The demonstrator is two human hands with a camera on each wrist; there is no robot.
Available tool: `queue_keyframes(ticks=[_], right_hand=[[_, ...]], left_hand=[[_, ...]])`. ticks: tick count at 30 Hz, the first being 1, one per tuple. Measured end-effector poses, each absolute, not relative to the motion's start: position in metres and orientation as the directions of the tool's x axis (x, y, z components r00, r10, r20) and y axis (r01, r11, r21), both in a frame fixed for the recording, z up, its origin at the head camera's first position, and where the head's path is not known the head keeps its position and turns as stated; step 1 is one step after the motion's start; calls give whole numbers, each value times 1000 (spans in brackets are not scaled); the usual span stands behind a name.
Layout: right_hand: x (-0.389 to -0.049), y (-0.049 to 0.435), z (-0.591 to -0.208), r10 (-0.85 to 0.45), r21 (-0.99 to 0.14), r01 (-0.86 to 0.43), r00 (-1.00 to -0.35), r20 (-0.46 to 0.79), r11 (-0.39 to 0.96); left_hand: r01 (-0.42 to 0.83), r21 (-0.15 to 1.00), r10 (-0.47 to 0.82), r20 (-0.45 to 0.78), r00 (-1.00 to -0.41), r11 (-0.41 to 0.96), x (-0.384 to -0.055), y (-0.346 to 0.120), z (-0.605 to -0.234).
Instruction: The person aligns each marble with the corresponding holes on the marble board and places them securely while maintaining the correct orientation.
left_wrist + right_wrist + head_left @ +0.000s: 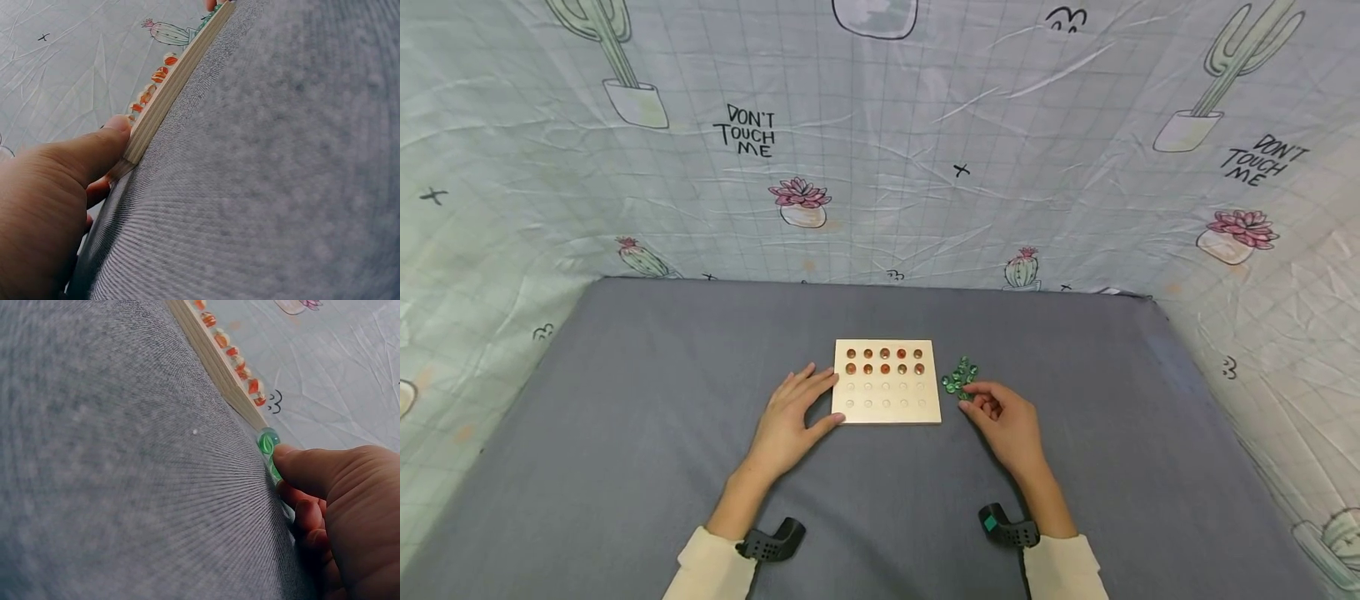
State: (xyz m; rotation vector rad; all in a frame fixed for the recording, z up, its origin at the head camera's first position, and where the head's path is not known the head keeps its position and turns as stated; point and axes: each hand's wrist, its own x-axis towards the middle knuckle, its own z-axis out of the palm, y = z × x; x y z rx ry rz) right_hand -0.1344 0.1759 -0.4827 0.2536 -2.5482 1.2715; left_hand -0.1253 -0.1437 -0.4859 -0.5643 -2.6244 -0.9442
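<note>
From the green marbles point(958, 377) just right of the board point(877, 379), one is best pinched without the rest being scattered. The board is touched by the spread left hand point(786, 423), nothing gripped; whether a marble is held by the part-curled right hand point(1009, 423) cannot be told. The empty hollows point(886, 403) are shown only by the head view.

Board point(887, 414) made of smooth wood, glossy orange marbles point(885, 368) set in it, glassy green marbles point(958, 378) grouped beside it, matt woven cloth point(880, 500) spread beneath
</note>
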Motion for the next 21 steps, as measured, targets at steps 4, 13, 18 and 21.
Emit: queue_keyframes(ticks=[4, 13, 18, 21], right_hand=[[-134, 175, -482, -36, -751, -284, -944, 329, 597], [-135, 174, -480, -66, -728, -295, -943, 326, 619], [-134, 174, -480, -84, -722, -303, -943, 323, 623], [-134, 175, -480, -94, -714, -305, -943, 320, 630]], left_hand=[[455, 538, 262, 398, -879, 710, -125, -145, -486], [444, 544, 259, 385, -886, 712, -127, -145, -487], [447, 549, 259, 387, -885, 706, -127, -146, -486], [444, 548, 263, 380, -887, 709, -128, -146, -485]])
